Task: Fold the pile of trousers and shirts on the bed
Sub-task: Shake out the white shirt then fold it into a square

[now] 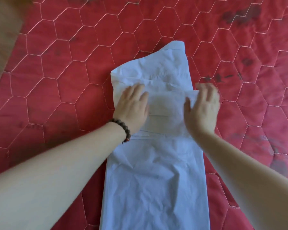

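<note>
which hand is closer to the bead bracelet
Left. The bead bracelet sits on the left hand's own wrist; the right hand lies across the white garment from it, at its right edge.

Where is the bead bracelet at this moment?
In the head view, the bead bracelet sits on the left wrist, just behind the left hand, at the left edge of the white garment.

We lose the near end of the pale garment (155, 180) past the bottom edge. The right hand (202, 107) is smeared by motion — its fingertips unclear — and we cannot identify the blurred tan area (2, 30) at top left.
</note>
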A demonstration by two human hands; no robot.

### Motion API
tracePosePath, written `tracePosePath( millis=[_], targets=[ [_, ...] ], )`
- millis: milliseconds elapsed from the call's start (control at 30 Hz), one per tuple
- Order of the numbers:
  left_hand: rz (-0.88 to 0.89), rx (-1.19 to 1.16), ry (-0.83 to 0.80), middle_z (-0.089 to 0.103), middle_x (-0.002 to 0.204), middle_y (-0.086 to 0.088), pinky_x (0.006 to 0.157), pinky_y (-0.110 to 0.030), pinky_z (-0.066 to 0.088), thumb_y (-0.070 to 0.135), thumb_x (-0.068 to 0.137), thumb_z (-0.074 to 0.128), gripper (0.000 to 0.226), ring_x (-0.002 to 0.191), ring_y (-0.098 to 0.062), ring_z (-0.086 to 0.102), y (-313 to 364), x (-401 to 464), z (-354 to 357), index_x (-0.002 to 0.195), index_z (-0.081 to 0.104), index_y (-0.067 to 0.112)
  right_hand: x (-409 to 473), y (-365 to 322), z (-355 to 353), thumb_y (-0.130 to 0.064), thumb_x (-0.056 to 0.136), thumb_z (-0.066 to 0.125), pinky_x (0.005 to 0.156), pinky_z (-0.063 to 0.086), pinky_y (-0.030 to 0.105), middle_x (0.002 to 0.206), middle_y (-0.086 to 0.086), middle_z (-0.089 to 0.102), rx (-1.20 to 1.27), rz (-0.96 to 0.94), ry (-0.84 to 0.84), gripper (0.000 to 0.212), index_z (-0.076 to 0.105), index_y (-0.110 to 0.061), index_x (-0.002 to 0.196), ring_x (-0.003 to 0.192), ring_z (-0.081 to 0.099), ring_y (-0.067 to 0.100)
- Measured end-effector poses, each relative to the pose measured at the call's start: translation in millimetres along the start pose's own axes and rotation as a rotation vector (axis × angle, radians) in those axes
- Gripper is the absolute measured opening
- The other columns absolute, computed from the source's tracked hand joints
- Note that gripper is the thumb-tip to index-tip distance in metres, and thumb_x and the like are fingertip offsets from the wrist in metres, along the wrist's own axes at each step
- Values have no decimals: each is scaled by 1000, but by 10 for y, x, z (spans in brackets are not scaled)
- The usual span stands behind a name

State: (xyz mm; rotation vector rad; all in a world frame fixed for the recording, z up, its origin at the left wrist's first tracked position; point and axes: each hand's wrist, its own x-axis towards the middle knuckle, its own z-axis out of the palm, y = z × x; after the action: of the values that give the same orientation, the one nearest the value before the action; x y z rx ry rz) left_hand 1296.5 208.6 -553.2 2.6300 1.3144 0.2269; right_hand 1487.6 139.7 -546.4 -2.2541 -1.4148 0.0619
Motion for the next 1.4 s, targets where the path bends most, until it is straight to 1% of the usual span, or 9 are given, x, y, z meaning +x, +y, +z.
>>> tracePosePath(
  millis=[100, 167, 467, 800, 967, 1067, 1167, 1333, 1400],
  targets=[
    [-102, 153, -186, 14, 161, -11, 119, -51, 4, 48, 97, 30, 66, 148, -34, 6, 16, -166, 248, 152, 23, 13, -248, -198, 224, -13, 92, 56, 113, 27, 50, 146, 22, 41, 14, -357, -320, 45, 51, 3, 133, 137, 37, 38],
    [-162, 177, -169, 10, 162, -10, 118, -56, 4, 56, 93, 27, 69, 147, -40, 3, -29, -201, 304, 154, 17, 23, -340, -255, 362, -27, 102, 40, 120, 10, 46, 158, 8, 25, -65, -425, -481, 50, 35, -6, 147, 148, 16, 24],
    [-233, 136, -156, 1, 162, -14, 119, -53, -1, 61, 91, 25, 73, 148, -38, -5, -37, -208, 327, 154, 8, 28, -139, 72, 362, -61, 95, 9, 118, -10, 47, 161, -10, -4, -273, -359, -552, 61, 2, -40, 152, 148, -10, 10],
    [-62, 133, -313, -28, 156, -17, 119, -51, -9, 91, 72, 10, 109, 142, -34, -30, -163, -604, 181, 150, -21, 21, 21, 226, 181, -67, 88, 2, 117, -8, 55, 161, -3, -16, -364, -212, -592, 71, -9, -38, 151, 147, -17, 18],
    [-55, 218, -305, -18, 155, -28, 120, -52, -1, 36, 98, 30, 75, 141, -48, -20, -143, -911, 127, 144, -26, 14, -95, 234, 97, -88, 72, 12, 116, -8, 57, 158, -3, -26, -312, -348, -673, 92, -17, -42, 147, 145, -26, 17],
    [-72, 252, -220, 2, 156, -32, 119, -55, 5, 13, 94, 18, 62, 144, -50, -5, -73, -822, 69, 154, 4, 12, -158, 235, 56, -94, 67, 18, 116, -6, 60, 158, -4, -26, -325, -446, -684, 101, -20, -43, 146, 144, -27, 17],
    [-36, 300, -70, 28, 153, -27, 118, -58, 9, 8, 90, 9, 62, 146, -43, 12, -36, -709, 38, 146, 36, 9, -230, 204, 31, -91, 70, 20, 113, -3, 66, 160, -3, -19, -357, -522, -674, 99, -19, -42, 147, 146, -22, 20],
    [-65, 162, -70, 30, 152, -26, 120, -43, 7, 7, 89, 1, 65, 145, -37, 21, -48, -640, 53, 147, 32, -1, -363, 120, -32, -76, 80, 40, 110, -1, 71, 161, 12, 9, -389, -578, -604, 97, 17, -17, 153, 149, 5, 31],
    [-98, 73, -48, 31, 150, -29, 119, -45, 17, 5, 87, 2, 66, 142, -41, 26, -64, -674, 43, 143, 34, -7, -419, 98, -34, -52, 83, 61, 110, 8, 72, 157, 19, 22, -398, -601, -566, 87, 30, -4, 149, 145, 19, 37]
  ],
)
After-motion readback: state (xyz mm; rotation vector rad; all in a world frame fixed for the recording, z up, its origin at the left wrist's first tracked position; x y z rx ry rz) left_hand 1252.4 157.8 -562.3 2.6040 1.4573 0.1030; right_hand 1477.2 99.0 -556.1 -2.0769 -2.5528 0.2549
